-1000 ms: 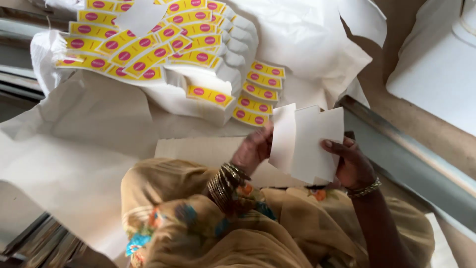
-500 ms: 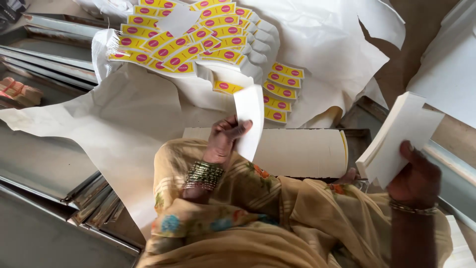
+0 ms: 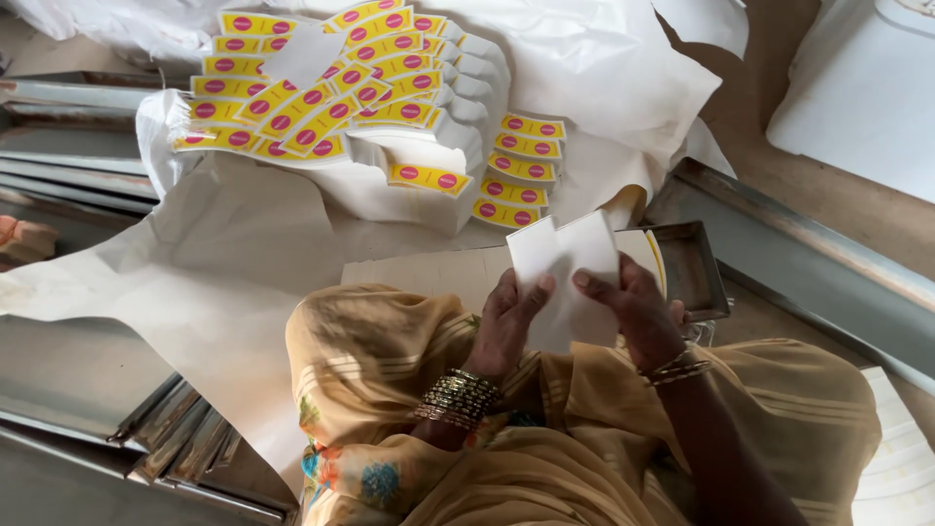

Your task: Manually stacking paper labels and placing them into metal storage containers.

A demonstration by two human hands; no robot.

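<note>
White card blanks (image 3: 563, 255) pinched by both hands' fingers (image 3: 531, 292), mid-squaring; yellow label stacks (image 3: 321, 97) beyond need matching.

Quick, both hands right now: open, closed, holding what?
Left hand: closed on the stack of white cards, fingers on its left side.
Right hand: closed on the same stack, gripping its right side.

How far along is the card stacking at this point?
Done: many stacks of yellow cards with pink dots lie on white paper. In hand: left hand and right hand hold a white-faced card bundle. What remains cannot be judged.
</note>
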